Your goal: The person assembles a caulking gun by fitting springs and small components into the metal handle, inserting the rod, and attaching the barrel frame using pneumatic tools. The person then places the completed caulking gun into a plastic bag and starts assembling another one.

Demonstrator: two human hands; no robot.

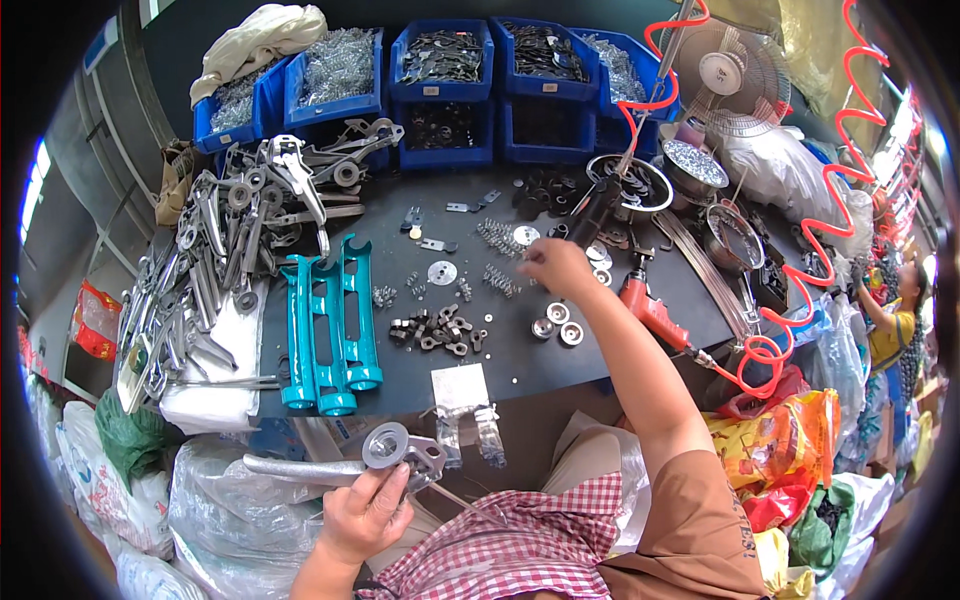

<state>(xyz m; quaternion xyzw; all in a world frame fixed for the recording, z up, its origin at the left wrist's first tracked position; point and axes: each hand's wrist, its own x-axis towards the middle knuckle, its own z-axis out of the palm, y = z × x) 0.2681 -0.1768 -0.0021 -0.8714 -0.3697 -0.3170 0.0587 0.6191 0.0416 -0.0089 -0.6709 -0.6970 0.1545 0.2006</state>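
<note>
My left hand (368, 513) grips a long grey metal handle part (330, 467) with a round washer at its end, held low in front of the table edge. My right hand (556, 266) reaches out over the dark table (590, 365), fingers pinched together near small springs (500, 280) and round metal discs (557, 322); whether it holds a small piece I cannot tell. Three teal metal handle bodies (328, 330) lie side by side to its left. A heap of dark nuts (440, 331) sits between them and the discs.
Blue bins (440, 70) of metal parts line the back. A pile of grey handle assemblies (240, 230) covers the left. A red air tool (652, 312) with coiled red hose (790, 290) lies at right. Another person (890, 320) stands far right, near a fan (737, 75).
</note>
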